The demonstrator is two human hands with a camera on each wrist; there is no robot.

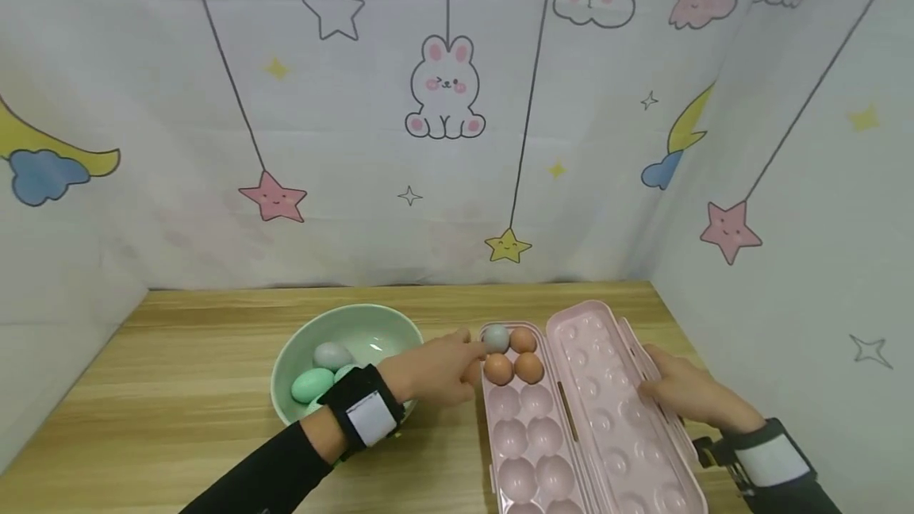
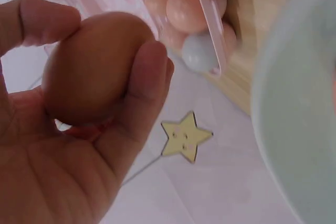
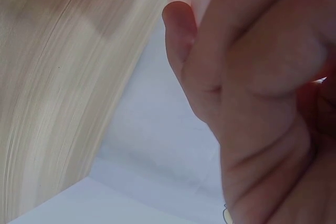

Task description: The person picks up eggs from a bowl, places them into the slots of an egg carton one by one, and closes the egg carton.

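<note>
A brown egg (image 2: 97, 69) is pinched between the thumb and fingers of my left hand (image 1: 439, 369); the hand hides it in the head view. That hand is between the bowl and the far end of a pink egg carton (image 1: 487, 427), its fingertips right at the carton's left rim. Three brown eggs (image 1: 529, 368) and one pale blue-grey egg (image 1: 496, 338) sit in the carton's far cups. At the right, my right hand (image 1: 696, 393) grips the outer edge of the carton's lid (image 1: 607, 387), which is folded open.
A light green bowl (image 1: 382, 324) stands left of the carton, holding a grey egg (image 1: 332, 355) and several mint-green eggs (image 1: 312, 385), partly behind my left wrist. Both rest on a wooden table (image 1: 178, 403). Printed cloth walls (image 1: 357, 244) rise behind the table and at its sides.
</note>
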